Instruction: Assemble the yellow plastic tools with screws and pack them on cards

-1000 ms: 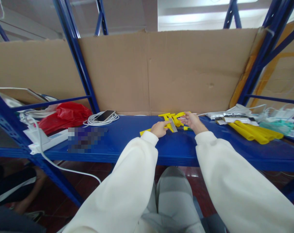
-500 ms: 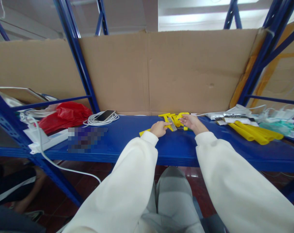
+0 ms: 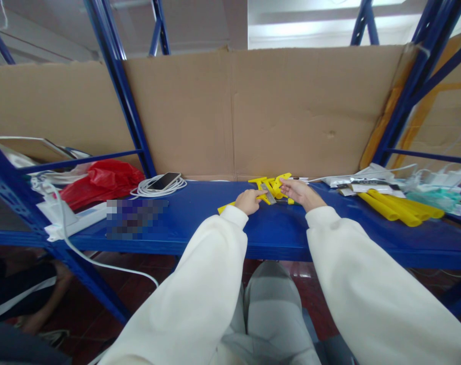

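Observation:
Near the middle of the blue shelf, my left hand (image 3: 247, 202) is closed around a yellow-handled tool (image 3: 226, 207). Its handle end sticks out to the left of the fist. A flat grey metal blade (image 3: 269, 194) lies just beyond my fingertips, and appears to belong to this tool. My right hand (image 3: 297, 192) pinches a yellow piece (image 3: 282, 179), whose exact kind is too small to tell. Between and behind the hands lie more yellow parts (image 3: 257, 181), partly overlapping and partly hidden by my fingers.
Yellow tubes (image 3: 395, 207) and silver packets (image 3: 361, 177) lie on the right of the shelf (image 3: 200, 228). Leftward are a phone (image 3: 165, 181) on a coiled white cable (image 3: 141, 190), a red bag (image 3: 108, 180) and a white power strip (image 3: 83, 220). Cardboard (image 3: 291, 111) stands behind.
My right hand has closed on the yellow piece and tilted it up a little, shifting slightly left. The left hand has barely moved.

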`<action>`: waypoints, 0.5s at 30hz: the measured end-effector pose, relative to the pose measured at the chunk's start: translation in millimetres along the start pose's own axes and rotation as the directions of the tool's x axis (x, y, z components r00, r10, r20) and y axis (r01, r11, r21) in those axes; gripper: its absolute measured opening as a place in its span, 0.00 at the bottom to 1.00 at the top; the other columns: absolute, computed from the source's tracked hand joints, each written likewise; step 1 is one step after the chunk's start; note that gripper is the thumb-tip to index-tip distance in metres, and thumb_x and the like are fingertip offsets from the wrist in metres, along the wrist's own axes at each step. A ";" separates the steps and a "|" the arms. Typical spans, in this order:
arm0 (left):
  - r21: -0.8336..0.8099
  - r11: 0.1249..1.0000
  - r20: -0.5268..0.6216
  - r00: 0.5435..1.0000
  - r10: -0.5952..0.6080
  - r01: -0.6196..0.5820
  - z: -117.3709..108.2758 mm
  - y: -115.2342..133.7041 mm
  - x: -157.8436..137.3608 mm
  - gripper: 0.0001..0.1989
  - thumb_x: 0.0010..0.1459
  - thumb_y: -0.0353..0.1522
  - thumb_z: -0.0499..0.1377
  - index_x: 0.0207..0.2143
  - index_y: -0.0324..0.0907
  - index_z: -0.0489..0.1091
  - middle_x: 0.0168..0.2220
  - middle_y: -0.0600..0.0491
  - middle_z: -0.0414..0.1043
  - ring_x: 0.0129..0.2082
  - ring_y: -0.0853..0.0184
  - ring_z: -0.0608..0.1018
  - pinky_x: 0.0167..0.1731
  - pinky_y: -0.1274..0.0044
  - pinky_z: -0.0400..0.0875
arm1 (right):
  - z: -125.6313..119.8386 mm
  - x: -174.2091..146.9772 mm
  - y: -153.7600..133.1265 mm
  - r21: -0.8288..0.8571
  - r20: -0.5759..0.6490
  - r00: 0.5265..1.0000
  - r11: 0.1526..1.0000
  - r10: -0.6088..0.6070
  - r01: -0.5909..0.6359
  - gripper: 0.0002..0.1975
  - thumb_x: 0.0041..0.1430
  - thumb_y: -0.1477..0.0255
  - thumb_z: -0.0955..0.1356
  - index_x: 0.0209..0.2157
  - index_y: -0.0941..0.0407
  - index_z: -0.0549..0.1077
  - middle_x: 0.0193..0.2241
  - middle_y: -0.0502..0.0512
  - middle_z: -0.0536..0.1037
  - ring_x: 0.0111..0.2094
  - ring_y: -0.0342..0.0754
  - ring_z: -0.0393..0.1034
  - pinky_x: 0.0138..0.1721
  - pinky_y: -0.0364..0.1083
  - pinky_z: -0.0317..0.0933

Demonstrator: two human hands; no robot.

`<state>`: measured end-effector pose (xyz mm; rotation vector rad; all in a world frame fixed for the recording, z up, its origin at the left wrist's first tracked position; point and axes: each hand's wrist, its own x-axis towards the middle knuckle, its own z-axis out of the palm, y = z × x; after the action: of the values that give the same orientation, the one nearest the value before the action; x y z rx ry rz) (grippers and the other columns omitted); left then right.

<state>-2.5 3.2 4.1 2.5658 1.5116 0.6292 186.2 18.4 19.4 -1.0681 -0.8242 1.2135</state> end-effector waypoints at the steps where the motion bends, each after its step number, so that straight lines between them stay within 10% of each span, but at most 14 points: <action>1: -0.002 1.000 -0.001 1.000 -0.001 0.001 0.3 -0.2 0.2 0.26 0.64 0.27 0.58 0.63 0.53 0.70 0.59 0.52 0.75 0.60 0.61 0.75 0.59 0.73 0.68 | 0.2 0.3 0.4 -0.008 0.002 1.000 1.000 -0.003 0.003 0.11 0.61 0.85 0.69 0.27 0.58 0.69 0.18 0.48 0.72 0.17 0.37 0.65 0.20 0.34 0.64; 15: 0.024 1.000 -0.011 1.000 -0.009 0.010 0.8 0.4 -0.1 0.33 0.65 0.29 0.58 0.70 0.49 0.58 0.60 0.47 0.74 0.59 0.59 0.76 0.58 0.71 0.68 | 7.5 -5.3 4.0 -0.220 0.066 0.993 0.969 -0.100 0.112 0.17 0.56 0.80 0.73 0.19 0.57 0.65 0.12 0.45 0.64 0.15 0.37 0.56 0.16 0.36 0.51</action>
<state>-1.9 3.1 3.5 2.5751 1.5429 0.6283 177.0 14.7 18.2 -1.1602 -1.0666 1.0813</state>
